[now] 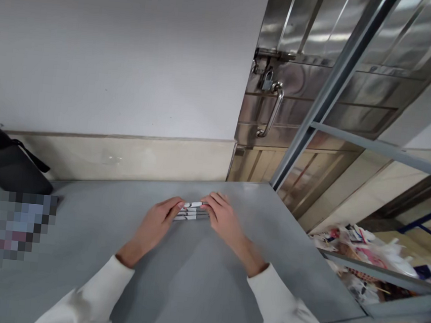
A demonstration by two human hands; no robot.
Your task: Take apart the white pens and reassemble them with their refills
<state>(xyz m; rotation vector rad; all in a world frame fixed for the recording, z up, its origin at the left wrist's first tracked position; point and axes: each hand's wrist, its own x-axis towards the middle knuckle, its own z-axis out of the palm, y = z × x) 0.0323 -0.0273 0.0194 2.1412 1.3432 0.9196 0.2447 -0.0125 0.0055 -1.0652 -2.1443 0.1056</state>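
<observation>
— Start closest in. What are the hands doing?

— Two white sleeves (pixel 103 298) reach forward over a grey table (pixel 188 281). The left hand (pixel 154 226) and the right hand (pixel 223 220) meet at a small bundle of pens (pixel 192 211), one hand at each end. The fingertips pinch the ends, so both hands are closed on the bundle, not gripping hard by the look of it.

— Why hold it from both ends?

— My guess is that pressing inward squares the ends and keeps the pieces side by side; they lie flat on the table, parallel, touching each other.

— How do they look?

— Slim white sticks with dark bands, three or four of them. The picture is soft there, so they could be pens or markers; I can't say which.

— And beyond?

— At the far left, a dark bag (pixel 5 161) sits against the wall (pixel 114 60). Behind the table's right corner stands a metal door (pixel 302 88) with a handle (pixel 271 111) and a padlock (pixel 268 79). Off to the right, below a metal frame (pixel 384 147), lies a heap of scrap packaging (pixel 362 257).
</observation>
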